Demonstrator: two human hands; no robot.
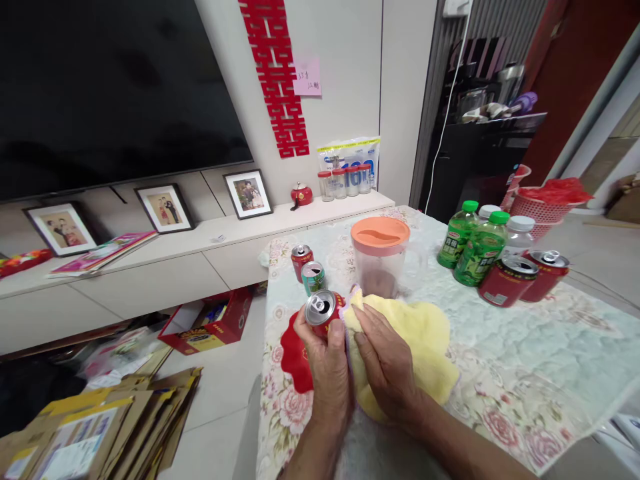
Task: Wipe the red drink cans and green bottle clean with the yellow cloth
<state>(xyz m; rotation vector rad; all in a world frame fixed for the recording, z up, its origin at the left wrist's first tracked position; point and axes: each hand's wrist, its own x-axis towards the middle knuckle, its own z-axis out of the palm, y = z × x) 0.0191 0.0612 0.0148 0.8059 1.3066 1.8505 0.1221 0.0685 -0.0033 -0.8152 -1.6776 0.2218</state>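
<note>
My left hand [327, 367] is closed round a red drink can [325, 319], tilted so that its opened top faces me. In my right hand [383, 350] is a yellow cloth [430, 340], its near part bunched against the can's right side and the rest spread over the table. A red scalloped mat [296, 357] lies partly hidden under the can and my left hand. Just beyond stand a green can [313, 277] and another red can [301, 259]. Behind the cloth is a clear pitcher [379, 273] with an orange lid.
Green-capped bottles [483, 248], white-capped clear bottles [520, 233] and two opened red cans [509, 280] stand at the table's right. Pink baskets [545, 207] are beyond them. Along the wall runs a white cabinet [200, 250] with framed photos and jars. Flattened cardboard [135, 427] lies on the floor at left.
</note>
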